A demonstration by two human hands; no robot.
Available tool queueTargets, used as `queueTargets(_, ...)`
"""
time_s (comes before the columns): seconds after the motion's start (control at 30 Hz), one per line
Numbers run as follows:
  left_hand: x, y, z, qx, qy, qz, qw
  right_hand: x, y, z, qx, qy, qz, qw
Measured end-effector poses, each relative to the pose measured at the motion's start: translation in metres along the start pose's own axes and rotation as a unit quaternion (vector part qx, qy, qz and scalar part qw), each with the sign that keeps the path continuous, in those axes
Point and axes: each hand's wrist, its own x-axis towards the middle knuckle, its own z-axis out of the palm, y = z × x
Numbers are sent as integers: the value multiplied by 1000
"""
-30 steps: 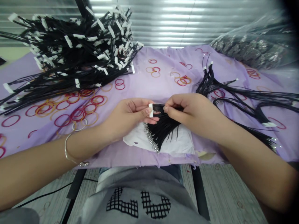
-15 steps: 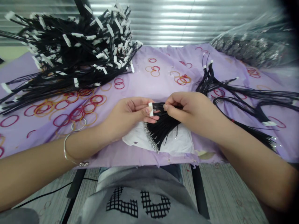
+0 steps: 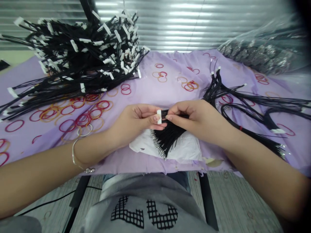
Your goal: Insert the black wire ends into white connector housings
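Between the thumb and fingers of my left hand (image 3: 143,118) is a small white connector (image 3: 159,116), held upright. Thin black wires run from its right side into the pinch of my right hand (image 3: 186,118), whose fingertips are close to the connector. Which wire the right fingers grip is hidden. Below both hands, a fanned bundle of black wires (image 3: 170,139) with shiny metal terminals (image 3: 158,145) at its ends lies on a white sheet (image 3: 189,150).
A big heap of black wires with white connectors (image 3: 82,55) stands at the back left. Red and yellow rubber bands (image 3: 85,119) lie scattered over the purple cloth (image 3: 150,94). More black wires (image 3: 255,97) spread to the right, and a clear plastic bag (image 3: 262,55) sits at the back right.
My right fingertips have shifted left along the wires, nearer to the connector. My left hand still pinches the connector. The whole view has moved slightly.
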Motion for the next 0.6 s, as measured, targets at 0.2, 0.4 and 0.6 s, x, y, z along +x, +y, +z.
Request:
queueTargets(0.2, 1, 0, 0, -10, 10, -12, 1000, 1, 2, 3, -7, 5, -8, 1000)
queueTargets(0.4, 7, 0, 0, -69, 21, -16, 997, 2, 4, -3, -102, 50, -86, 990)
queueTargets(0.6, 12, 1, 2, -160, 72, -12, 984, 0, 9, -10, -197, -21, -247, 949)
